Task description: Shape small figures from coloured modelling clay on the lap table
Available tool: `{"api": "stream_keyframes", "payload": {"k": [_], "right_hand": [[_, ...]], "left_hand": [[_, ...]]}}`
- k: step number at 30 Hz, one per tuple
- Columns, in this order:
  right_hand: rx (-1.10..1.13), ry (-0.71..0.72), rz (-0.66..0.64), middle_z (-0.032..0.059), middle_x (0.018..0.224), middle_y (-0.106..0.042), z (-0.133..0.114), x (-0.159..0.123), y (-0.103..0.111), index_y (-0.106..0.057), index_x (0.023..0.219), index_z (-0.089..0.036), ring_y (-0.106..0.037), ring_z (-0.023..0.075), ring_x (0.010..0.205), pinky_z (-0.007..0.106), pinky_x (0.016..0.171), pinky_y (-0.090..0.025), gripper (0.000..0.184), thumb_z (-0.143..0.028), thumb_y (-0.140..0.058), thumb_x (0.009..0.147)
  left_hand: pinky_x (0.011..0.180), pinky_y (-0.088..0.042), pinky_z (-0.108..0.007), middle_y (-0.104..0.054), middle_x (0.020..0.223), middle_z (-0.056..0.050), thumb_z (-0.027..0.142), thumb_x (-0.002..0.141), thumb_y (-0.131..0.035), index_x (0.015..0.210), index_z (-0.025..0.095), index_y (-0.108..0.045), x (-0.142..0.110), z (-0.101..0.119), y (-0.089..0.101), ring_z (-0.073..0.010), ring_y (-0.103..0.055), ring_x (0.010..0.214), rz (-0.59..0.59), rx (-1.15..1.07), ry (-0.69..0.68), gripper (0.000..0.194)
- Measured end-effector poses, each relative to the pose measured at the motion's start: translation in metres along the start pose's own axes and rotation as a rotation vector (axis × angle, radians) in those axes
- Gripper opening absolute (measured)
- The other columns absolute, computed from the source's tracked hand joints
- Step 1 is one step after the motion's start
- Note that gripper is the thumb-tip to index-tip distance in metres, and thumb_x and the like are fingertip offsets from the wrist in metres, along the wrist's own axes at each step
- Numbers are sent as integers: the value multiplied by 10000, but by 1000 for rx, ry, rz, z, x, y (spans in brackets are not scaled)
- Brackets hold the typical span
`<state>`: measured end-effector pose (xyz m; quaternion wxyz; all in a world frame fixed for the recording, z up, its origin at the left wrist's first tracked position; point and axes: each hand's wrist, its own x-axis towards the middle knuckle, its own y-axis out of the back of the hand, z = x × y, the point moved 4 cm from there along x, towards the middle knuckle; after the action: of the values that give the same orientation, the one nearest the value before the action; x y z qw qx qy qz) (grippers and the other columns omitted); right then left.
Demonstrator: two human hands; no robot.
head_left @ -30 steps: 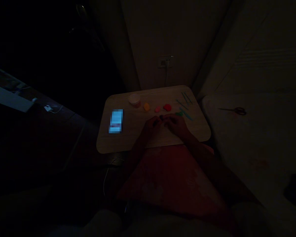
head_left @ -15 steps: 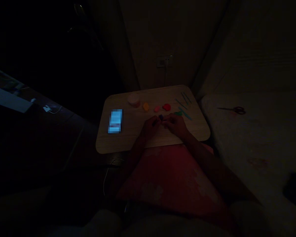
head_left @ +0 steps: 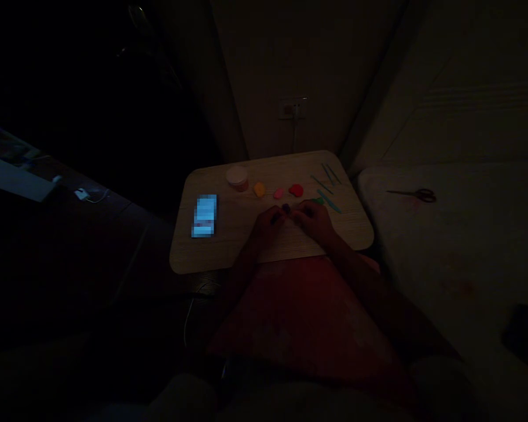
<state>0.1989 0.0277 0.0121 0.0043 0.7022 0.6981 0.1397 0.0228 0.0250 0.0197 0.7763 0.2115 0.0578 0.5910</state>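
Over the middle of a small wooden table (head_left: 229, 252), my left hand (head_left: 268, 224) and my right hand (head_left: 313, 221) meet fingertip to fingertip. Pinched between them is a small dark purple lump of modelling clay (head_left: 286, 208). Beyond the hands lie an orange clay lump (head_left: 259, 189), a pink clay lump (head_left: 278, 193) and a red clay lump (head_left: 296, 190). A green clay piece (head_left: 318, 201) is partly covered by my right hand. Dim light hides the fine detail of the fingers.
A lidded tub (head_left: 237, 179) stands at the table's back left, and a lit phone (head_left: 205, 215) lies in front of it. Several thin teal modelling tools (head_left: 330, 201) are at the right. Scissors (head_left: 416, 194) rest on a pale surface beyond the table.
The view has shifted very slightly. Both hands keep their pinch on the purple clay, which seems turned a little; otherwise things lie as before.
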Motion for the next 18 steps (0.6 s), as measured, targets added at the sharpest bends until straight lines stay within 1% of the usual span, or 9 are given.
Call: {"api": "stream_keyframes", "payload": {"k": [4, 10, 14, 18], "right_hand": [[-23, 46, -2, 39, 772, -756, 1, 0, 0, -733, 857, -199, -661, 189, 679, 294, 616, -509, 249, -407, -801, 739], [-5, 26, -61, 17, 684, -736, 3, 0, -2, -771, 906, -203, -662, 182, 609, 293, 601, -507, 193, -373, -713, 836], [14, 43, -83, 28, 762, -764, 1, 0, -2, -775, 955, -216, -684, 186, 635, 311, 635, -527, 251, -418, -632, 915], [40, 32, -109, 42, 757, -762, -1, 0, -4, -770, 1005, -211, -675, 193, 620, 324, 635, -529, 358, -514, -583, 962]], "left_hand": [[766, -443, -265, -626, 817, 6, 317, 926, -577, 876, 181, -627, 0, 1, 1, -147, -548, 778, 7, -10, -23, 154], [776, -460, -264, -641, 824, 3, 300, 935, -579, 874, 174, -634, 0, 0, 1, -145, -559, 779, 7, 6, -16, 151], [771, -459, -265, -639, 820, 1, 302, 932, -580, 865, 172, -626, -1, -1, 0, -143, -554, 769, 8, 3, -24, 153], [764, -450, -263, -639, 825, -1, 293, 932, -571, 864, 173, -620, 0, -1, 0, -142, -558, 775, 6, -7, -31, 146]]}}
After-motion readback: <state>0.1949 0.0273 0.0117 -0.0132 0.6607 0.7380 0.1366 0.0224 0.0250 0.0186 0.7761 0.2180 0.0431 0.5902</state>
